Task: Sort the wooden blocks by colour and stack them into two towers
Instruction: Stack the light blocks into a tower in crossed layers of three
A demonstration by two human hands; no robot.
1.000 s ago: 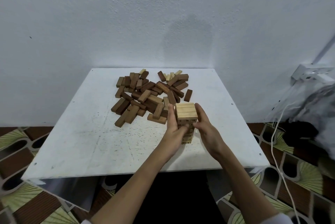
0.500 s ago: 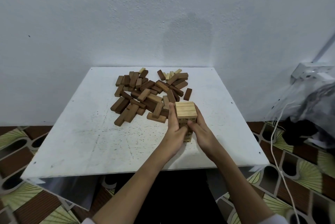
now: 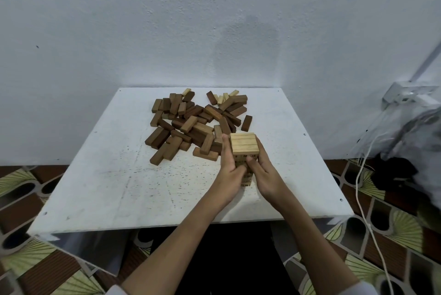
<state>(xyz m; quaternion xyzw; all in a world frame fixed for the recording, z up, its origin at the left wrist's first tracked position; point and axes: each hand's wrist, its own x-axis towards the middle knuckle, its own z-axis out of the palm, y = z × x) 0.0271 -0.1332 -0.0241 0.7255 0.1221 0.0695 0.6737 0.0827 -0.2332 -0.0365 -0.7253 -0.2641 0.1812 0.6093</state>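
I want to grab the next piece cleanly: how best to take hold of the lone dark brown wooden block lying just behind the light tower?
Pinch the lone dark brown wooden block across its long sides, from above: it lies flat, apart from the heap, both sides exposed.

This looks like a room in a home. The floor (image 3: pixel 393 230) has tiles with brown, black and green fan shapes. The wall (image 3: pixel 214 20) is plain, rough and white. A small white desk (image 3: pixel 100 187) stands against it. A white plug box (image 3: pixel 410 97) hangs on the wall at the right, and a white cord (image 3: pixel 362 199) runs down from there to the floor.
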